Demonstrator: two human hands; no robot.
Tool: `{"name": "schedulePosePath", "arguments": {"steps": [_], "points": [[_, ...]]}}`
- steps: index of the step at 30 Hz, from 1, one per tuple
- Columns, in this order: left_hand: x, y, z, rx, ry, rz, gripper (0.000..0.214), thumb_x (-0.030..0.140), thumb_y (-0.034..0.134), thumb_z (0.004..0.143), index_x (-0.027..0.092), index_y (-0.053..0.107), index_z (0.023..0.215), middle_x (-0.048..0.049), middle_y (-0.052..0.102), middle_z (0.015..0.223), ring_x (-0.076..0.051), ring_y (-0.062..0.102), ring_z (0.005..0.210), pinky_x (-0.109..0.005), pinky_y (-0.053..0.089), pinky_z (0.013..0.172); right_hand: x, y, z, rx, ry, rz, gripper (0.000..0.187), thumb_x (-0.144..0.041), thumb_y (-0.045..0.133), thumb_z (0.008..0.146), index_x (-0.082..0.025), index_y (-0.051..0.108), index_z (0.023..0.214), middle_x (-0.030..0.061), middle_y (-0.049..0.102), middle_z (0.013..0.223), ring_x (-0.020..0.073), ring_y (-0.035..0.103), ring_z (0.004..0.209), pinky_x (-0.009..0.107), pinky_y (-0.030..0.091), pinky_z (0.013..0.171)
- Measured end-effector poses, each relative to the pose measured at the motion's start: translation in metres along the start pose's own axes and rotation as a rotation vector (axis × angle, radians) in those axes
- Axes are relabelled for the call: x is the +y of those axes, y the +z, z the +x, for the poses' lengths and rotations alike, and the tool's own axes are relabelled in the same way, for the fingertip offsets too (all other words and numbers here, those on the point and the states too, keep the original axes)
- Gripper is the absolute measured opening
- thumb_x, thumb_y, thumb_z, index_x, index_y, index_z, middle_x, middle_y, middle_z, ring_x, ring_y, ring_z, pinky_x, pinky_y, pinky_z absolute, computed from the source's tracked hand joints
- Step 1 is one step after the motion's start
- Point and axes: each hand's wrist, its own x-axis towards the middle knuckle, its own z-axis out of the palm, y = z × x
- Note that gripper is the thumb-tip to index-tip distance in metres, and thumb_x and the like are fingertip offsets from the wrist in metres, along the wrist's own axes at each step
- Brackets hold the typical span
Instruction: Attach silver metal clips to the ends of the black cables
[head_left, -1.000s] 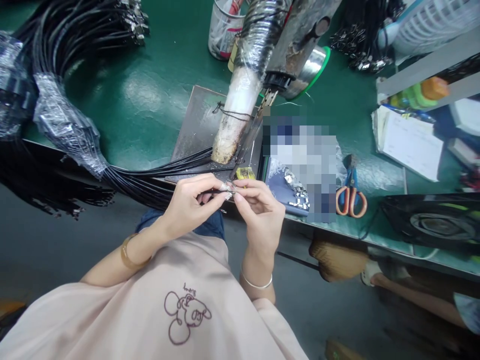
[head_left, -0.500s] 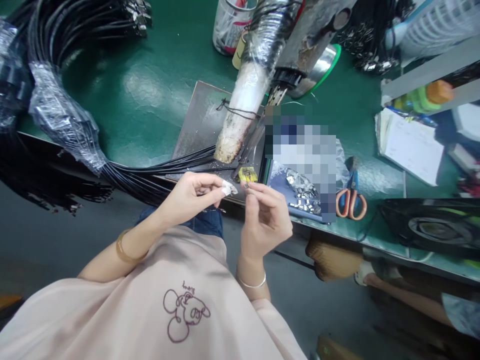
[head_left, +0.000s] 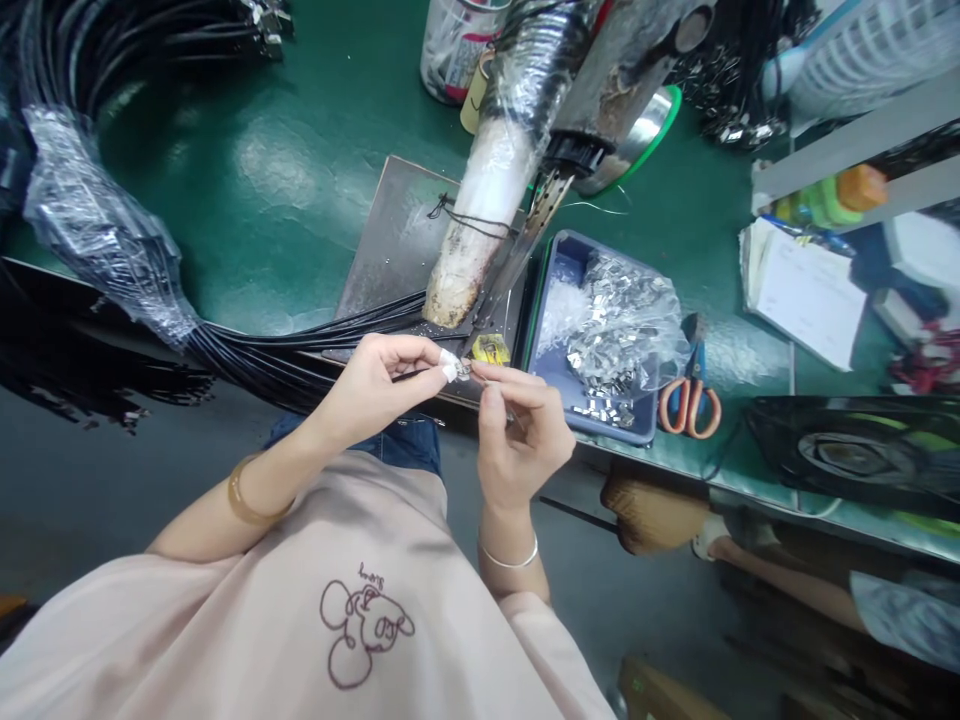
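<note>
My left hand (head_left: pixel 379 385) is closed, pinching the end of a thin black cable (head_left: pixel 420 374) whose tip carries a small metal piece (head_left: pixel 461 369). My right hand (head_left: pixel 521 425) is closed too, its thumb and forefinger meeting that metal piece from the right. Both hands hover at the front edge of the green bench (head_left: pixel 300 180), just below a dark metal plate (head_left: pixel 397 250). A bundle of black cables (head_left: pixel 300 350) runs in from the left. Beside my right hand sits a blue tray (head_left: pixel 559 290) with a plastic bag of small metal clips (head_left: pixel 615 320).
A wrapped machine column (head_left: pixel 495 170) leans over the plate. Orange-handled scissors (head_left: pixel 686 395) lie right of the tray. A plastic-wrapped cable coil (head_left: pixel 97 230) fills the left. A clear cup (head_left: pixel 454 45), papers (head_left: pixel 802 290) and a black fan (head_left: pixel 855 450) stand further off. Another person's legs (head_left: pixel 750 560) show lower right.
My hands parted briefly, then came together again at the cable tip. The view shifted slightly, and the blue tray with clips shows plainly now.
</note>
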Motion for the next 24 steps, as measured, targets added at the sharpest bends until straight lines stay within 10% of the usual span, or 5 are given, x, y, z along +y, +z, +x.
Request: {"name": "schedulePosePath", "arguments": {"steps": [24], "points": [[0.002,0.008,0.008,0.129,-0.002,-0.006,0.009,0.021,0.072,0.068,0.013,0.075,0.065,0.0019,0.058,0.054,-0.007,0.045,0.05,-0.019,0.036,0.048,0.001,0.005,0.014,-0.008,-0.329,-0.353,0.021,-0.003,0.069,0.088,-0.021,0.059,0.089,0.0081,0.082,0.1,0.0137,0.078,0.09,0.023,0.063,0.082]]}}
